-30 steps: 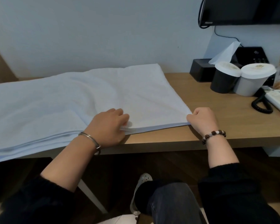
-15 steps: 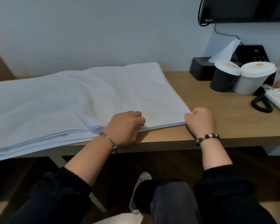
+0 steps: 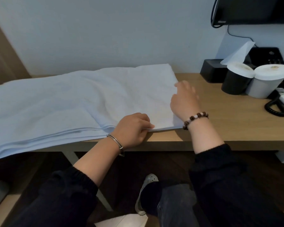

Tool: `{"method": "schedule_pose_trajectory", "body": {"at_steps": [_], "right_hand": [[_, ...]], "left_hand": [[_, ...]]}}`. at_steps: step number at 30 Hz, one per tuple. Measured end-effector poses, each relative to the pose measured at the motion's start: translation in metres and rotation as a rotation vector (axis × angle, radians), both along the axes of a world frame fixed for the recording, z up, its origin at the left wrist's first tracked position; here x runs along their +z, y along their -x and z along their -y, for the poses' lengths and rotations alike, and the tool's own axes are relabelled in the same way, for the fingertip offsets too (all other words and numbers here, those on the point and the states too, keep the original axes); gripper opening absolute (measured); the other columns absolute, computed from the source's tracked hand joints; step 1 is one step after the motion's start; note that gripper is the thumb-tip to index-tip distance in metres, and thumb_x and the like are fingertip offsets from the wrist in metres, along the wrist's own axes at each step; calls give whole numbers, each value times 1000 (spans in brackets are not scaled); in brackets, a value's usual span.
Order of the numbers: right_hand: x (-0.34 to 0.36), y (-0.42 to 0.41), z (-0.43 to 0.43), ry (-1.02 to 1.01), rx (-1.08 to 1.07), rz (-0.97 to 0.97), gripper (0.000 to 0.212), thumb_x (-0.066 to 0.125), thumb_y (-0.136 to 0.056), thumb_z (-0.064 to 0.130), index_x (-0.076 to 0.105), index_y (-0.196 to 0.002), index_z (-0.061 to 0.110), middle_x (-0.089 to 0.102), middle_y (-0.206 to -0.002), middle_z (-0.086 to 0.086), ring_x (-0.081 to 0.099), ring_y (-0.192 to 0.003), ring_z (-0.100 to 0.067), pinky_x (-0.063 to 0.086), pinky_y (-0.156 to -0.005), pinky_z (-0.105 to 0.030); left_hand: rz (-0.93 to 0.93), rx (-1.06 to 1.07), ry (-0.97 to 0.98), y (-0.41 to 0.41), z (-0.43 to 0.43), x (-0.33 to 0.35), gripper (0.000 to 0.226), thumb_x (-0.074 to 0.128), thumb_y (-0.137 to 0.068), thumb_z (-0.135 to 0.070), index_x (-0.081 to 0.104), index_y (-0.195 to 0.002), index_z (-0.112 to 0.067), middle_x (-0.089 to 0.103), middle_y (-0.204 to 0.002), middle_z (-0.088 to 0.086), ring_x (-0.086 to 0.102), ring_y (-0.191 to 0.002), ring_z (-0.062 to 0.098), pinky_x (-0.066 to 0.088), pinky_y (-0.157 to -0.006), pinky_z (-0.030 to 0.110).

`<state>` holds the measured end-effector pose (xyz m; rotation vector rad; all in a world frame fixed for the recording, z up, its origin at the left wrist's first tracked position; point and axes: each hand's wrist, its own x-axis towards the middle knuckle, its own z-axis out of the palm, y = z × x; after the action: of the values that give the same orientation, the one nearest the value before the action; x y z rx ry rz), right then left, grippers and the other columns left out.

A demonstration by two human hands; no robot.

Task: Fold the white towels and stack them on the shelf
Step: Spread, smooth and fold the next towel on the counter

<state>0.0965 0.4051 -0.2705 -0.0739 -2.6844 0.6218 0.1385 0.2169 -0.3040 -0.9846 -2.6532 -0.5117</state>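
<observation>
Pinching the near edge of the white towel (image 3: 72,104), the left hand (image 3: 131,130) sits at lower centre; the right hand (image 3: 184,100), blurred, lies with loose, fairly straight fingers on the towel's right edge; the towel spreads in layers across the wooden desk (image 3: 228,125), filling left and middle; a black cup (image 3: 236,81) stands upper right.

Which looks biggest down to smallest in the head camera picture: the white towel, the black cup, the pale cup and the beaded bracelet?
1. white towel, by far the largest.
2. pale cup and black cup: side by side and nearly alike, so I won't rank them.
3. beaded bracelet, smallest, even though it is nearer the camera.
</observation>
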Motion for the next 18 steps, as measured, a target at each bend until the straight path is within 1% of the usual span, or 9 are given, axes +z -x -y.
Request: {"method": "schedule_pose_trajectory", "body": {"at_steps": [2,5,7,9,11,12,13,16,18], "right_hand": [[1,13,30,50,166,122,46,33,-97,15,35,-143,13,30,-150,-6,29,-136,-28,25,-111,-43],[-30,15,57,-234,206,365,52,20,-101,37,20,-150,21,11,-159,-1,12,-145,-24,10,-115,-51],[-46,14,60,-313,172,378,55,14,-99,44,14,-152,26,4,-161,1,4,-147,-21,3,-115,-55],[-49,15,59,-313,153,356,57,12,-98,46,13,-152,27,3,-161,2,3,-147,-20,2,-115,-56],[-48,17,59,-317,148,361,57,12,-98,47,12,-152,28,2,-161,3,3,-147,-20,2,-115,-55],[-48,18,60,-320,147,365,57,12,-98,46,11,-152,28,2,-161,4,3,-147,-20,3,-115,-55],[-48,18,60,-323,144,366,57,12,-98,46,12,-152,28,2,-161,4,4,-147,-20,3,-115,-55],[-48,17,60,-345,115,366,57,13,-97,45,15,-151,27,6,-160,4,7,-146,-20,6,-115,-56],[-46,19,65,-340,63,391,57,14,-97,42,20,-150,23,13,-159,2,12,-144,-22,7,-114,-58]], "left_hand": [[8,8,28,-2,7,2,29,58,-86,-8,72,-111,-17,68,-113,-1,59,-104,19,43,-81,27],[44,24,-18,-12,26,5,31,60,-82,-6,72,-110,-14,68,-116,-2,62,-107,16,45,-89,25],[32,85,-142,-23,44,3,31,58,-78,-6,73,-105,-10,70,-112,1,65,-104,17,48,-90,26],[-116,224,-290,-31,64,1,27,57,-76,-5,74,-97,-8,70,-106,3,65,-98,18,50,-88,27],[-249,379,-374,-32,88,0,23,61,-76,-3,71,-97,-7,67,-105,5,60,-99,17,43,-88,21],[-246,442,-373,-31,101,0,25,62,-77,-3,68,-100,-6,64,-106,6,57,-102,18,39,-88,18],[-183,492,-350,-29,113,0,28,63,-78,-4,64,-105,-7,62,-109,6,54,-105,20,35,-89,18],[68,560,-173,-21,138,-8,37,68,-79,-15,59,-114,-11,59,-115,3,50,-109,21,33,-85,20],[64,548,-56,-16,143,-9,34,68,-80,-25,62,-112,-15,60,-114,0,49,-108,19,34,-82,23]]}}
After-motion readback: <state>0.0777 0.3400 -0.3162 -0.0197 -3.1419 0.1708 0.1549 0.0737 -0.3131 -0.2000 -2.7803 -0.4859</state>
